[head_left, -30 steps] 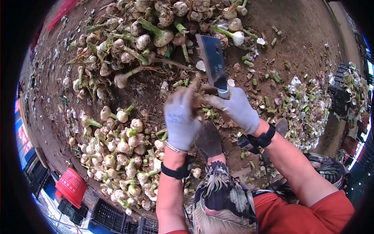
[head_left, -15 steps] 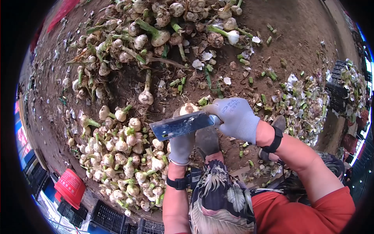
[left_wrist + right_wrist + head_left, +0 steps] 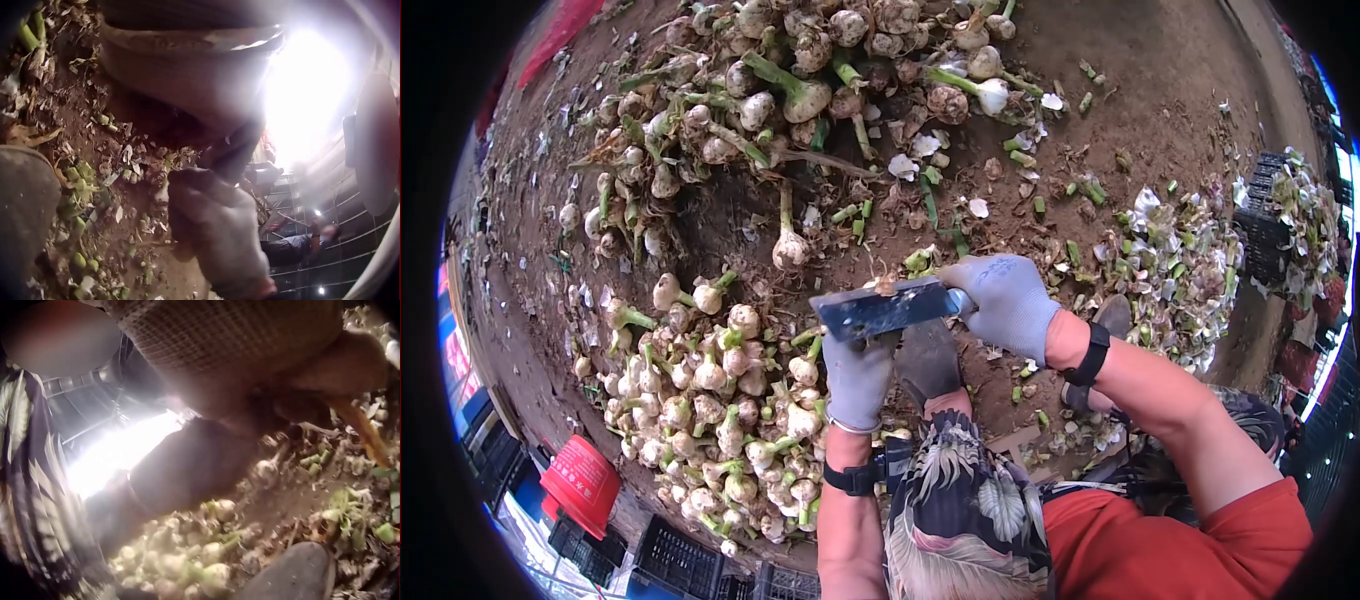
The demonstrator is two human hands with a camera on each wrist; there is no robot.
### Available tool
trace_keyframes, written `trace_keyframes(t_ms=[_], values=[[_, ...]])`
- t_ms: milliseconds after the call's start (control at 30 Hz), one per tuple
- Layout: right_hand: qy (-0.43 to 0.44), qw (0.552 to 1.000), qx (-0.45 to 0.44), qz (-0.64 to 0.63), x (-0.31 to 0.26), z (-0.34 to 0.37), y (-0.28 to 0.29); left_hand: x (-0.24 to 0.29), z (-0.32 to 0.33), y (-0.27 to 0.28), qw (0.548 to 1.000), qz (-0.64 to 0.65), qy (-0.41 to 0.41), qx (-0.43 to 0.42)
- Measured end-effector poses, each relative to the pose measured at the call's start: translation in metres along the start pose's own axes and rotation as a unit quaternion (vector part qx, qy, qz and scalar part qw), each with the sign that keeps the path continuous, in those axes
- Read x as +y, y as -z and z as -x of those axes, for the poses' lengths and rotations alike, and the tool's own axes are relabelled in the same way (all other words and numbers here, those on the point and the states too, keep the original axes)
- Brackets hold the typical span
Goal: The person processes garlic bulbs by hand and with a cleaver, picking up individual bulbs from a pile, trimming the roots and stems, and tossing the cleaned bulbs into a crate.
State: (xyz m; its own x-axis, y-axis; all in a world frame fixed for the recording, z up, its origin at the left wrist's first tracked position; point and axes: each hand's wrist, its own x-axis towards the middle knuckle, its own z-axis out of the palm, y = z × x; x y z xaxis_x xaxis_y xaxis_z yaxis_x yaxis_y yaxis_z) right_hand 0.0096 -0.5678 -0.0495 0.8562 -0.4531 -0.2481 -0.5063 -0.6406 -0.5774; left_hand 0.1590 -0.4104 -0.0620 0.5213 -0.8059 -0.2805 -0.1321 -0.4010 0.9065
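Note:
Both hands wear pale gloves. In the head view my right hand (image 3: 1005, 305) grips the handle of a cleaver (image 3: 875, 312), its blade pointing left across my left hand (image 3: 858, 380). My left hand holds a garlic bulb (image 3: 887, 284) behind the blade; only its top and some roots show. Beyond the blade, a single garlic bulb with its stem (image 3: 790, 250) lies on the soil. The left wrist view shows the right glove (image 3: 215, 225) with curled fingers. In the right wrist view a glove (image 3: 231, 337) looms close and dark.
A heap of stemmed, soil-covered garlic (image 3: 730, 110) lies ahead; a paler pile of bulbs (image 3: 710, 410) sits at left. Peels and stem cuttings (image 3: 1180, 280) are heaped at right beside a black crate (image 3: 1265, 210). A red bucket (image 3: 580, 485) stands lower left. My shoe (image 3: 928, 360) is below the hands.
The cleaver has swung from pointing forward to lying across the left hand, then shifted slightly right. The left hand has drawn back. The lone stemmed bulb now lies nearer to the hands.

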Motion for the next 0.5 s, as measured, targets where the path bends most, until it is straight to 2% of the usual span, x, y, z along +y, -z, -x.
trace_keyframes(t_ms=[33,67,100,167,200,233,267,333,367,400,467,500], values=[[-0.079,0.997,-0.023,-0.008,0.003,0.001,-0.002,0.007,0.000,0.000,0.995,0.069,0.073,0.009],[-0.161,0.986,-0.048,-0.018,0.007,0.006,-0.004,0.003,0.004,0.000,1.000,-0.007,-0.007,0.016],[-0.153,0.985,-0.072,-0.019,0.011,0.009,-0.002,0.007,0.007,0.001,1.000,-0.021,-0.021,0.001],[-0.168,0.984,-0.061,-0.023,0.007,0.012,-0.001,0.013,0.006,0.002,0.999,-0.038,-0.035,-0.010],[-0.188,0.981,-0.049,-0.024,0.005,0.014,0.002,0.011,0.006,0.001,1.000,-0.024,-0.005,0.009],[-0.237,0.967,-0.081,-0.047,0.004,0.011,0.006,0.011,0.003,-0.001,0.999,-0.010,0.022,0.029],[-0.237,0.967,-0.079,-0.046,0.000,0.011,0.008,0.011,0.002,-0.001,0.999,-0.010,0.019,0.029],[-0.109,0.989,0.026,-0.098,-0.012,0.019,0.007,0.009,0.003,0.000,0.996,-0.080,0.044,0.007],[-0.075,0.994,0.015,-0.073,-0.019,0.019,0.008,0.001,0.006,0.000,0.996,-0.080,-0.025,-0.003],[-0.076,0.994,0.016,-0.072,-0.024,0.018,0.011,-0.023,0.007,0.006,0.943,-0.253,-0.206,-0.067],[0.000,0.998,-0.030,-0.051,-0.031,0.016,0.015,-0.022,0.012,0.003,0.918,-0.331,-0.216,-0.016],[0.000,0.999,-0.037,-0.033,-0.024,0.014,0.013,-0.020,0.014,0.005,0.918,-0.332,-0.216,-0.015]])
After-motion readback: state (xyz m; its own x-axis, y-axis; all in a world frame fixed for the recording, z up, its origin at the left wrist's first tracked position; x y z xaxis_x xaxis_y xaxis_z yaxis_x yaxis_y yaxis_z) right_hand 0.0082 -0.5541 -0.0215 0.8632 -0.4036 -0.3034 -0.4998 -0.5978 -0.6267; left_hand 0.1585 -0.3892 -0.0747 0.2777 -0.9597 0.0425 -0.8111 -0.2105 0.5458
